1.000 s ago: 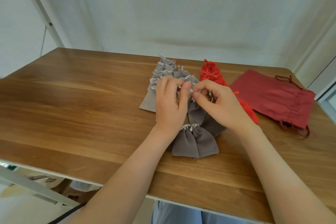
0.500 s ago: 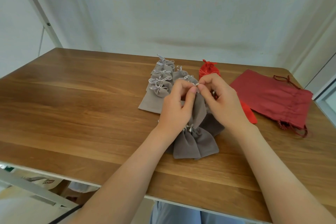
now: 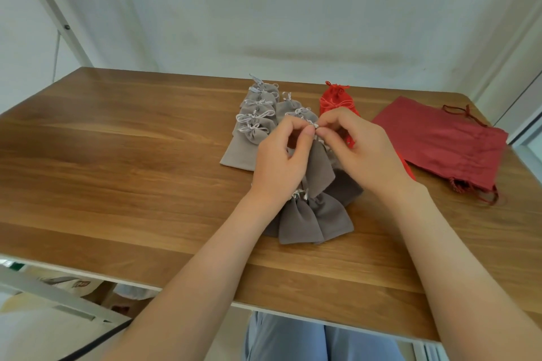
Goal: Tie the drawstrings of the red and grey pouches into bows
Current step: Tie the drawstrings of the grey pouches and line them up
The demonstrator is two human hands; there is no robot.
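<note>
- The left hand (image 3: pixel 281 161) and right hand (image 3: pixel 360 149) each pinch the silvery drawstring (image 3: pixel 316 126) at the neck of a grey pouch (image 3: pixel 319 167), raised off the wooden table (image 3: pixel 117 170), probably to form loops freely.
- Bow-tied grey pouches (image 3: pixel 258 114) lie beyond it to the left.
- Red pouches (image 3: pixel 334 99) lie beyond it to the right.
- Another grey pouch (image 3: pixel 311 220) lies just nearer than it.

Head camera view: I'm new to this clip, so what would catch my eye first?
At mid-table, the left hand and right hand pinch the silvery drawstring atop a grey pouch. Behind them on the left lies a row of bow-tied grey pouches, with bright red pouches to its right. A large dark red bag lies flat near the wooden table's right edge.
</note>
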